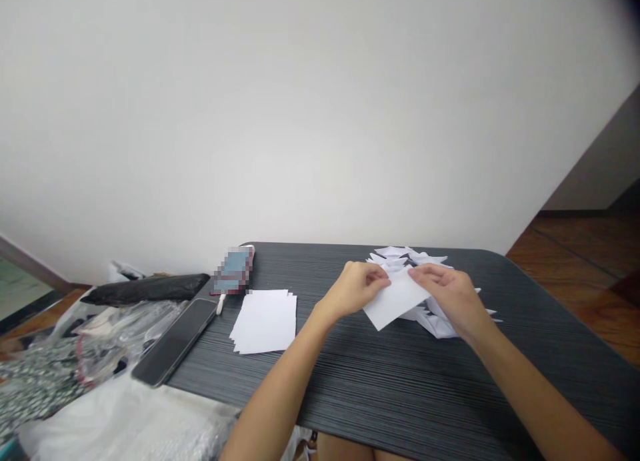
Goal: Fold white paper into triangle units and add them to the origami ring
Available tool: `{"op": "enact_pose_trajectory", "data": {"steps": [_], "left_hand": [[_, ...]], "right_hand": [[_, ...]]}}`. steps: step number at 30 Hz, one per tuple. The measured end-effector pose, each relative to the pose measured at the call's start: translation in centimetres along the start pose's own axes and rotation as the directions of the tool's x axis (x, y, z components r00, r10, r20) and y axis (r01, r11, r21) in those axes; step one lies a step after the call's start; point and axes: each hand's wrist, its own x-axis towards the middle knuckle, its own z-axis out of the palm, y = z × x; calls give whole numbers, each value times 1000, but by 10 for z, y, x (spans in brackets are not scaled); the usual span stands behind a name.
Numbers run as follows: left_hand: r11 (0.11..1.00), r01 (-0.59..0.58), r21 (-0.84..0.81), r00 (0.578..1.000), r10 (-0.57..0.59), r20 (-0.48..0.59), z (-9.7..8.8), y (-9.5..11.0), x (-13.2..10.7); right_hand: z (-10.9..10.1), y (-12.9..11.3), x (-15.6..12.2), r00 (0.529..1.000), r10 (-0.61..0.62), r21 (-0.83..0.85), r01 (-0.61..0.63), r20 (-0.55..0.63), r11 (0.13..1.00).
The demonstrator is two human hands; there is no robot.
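Note:
Between my two hands, raised over the dark table, is a white sheet of paper (395, 302). My left hand (357, 286) pinches its left edge between thumb and fingers. At the upper right edge, my right hand (446, 289) grips the same sheet with thumb and fingertips. Behind and below the hands lies a heap of folded white paper pieces (437, 324) with pointed ends, partly hidden by the right hand and the sheet. A stack of white paper sheets (265, 322) rests on the table to the left of my left arm.
A black phone (175, 341) lies at the table's left edge. Near the back left corner are a pixelated blue-and-red item (234, 271) and a small white object (221, 304). Plastic bags (125, 414) and a black wrapped bundle (145, 289) crowd the left side. A wall (320, 114) stands behind the table.

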Motion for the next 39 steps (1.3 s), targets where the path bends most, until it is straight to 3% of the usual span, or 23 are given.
{"op": "enact_pose_trajectory", "data": {"steps": [3,5,9,12,16,22,31,39], "left_hand": [[967,79,-242,968,-133,-214,11,-6,-1],[928,106,-356,941,-209,-265,16,-9,-2],[789,151,-596,943,-297,-154,16,-12,-6],[668,133,-732,963,-260,-62,14,-15,-8],[594,65,-802,976,-207,-74,14,-19,-9],[521,24,-853,983,-169,-75,12,-20,-11],[569,157,-807,975,-222,33,12,-15,-10],[662,169,-730,970,-243,4,7,-13,-10]], "right_hand": [[5,1,-1,998,23,162,-34,66,986],[11,2,-3,989,48,154,-69,136,986],[18,3,-8,985,73,119,-92,156,989],[18,2,-8,984,43,164,-72,173,984],[12,4,-7,974,-59,240,5,218,971],[7,6,-7,940,-199,178,153,278,972],[6,-1,-5,895,-347,39,350,281,936],[2,-1,-4,856,-401,-87,449,325,889]]}}
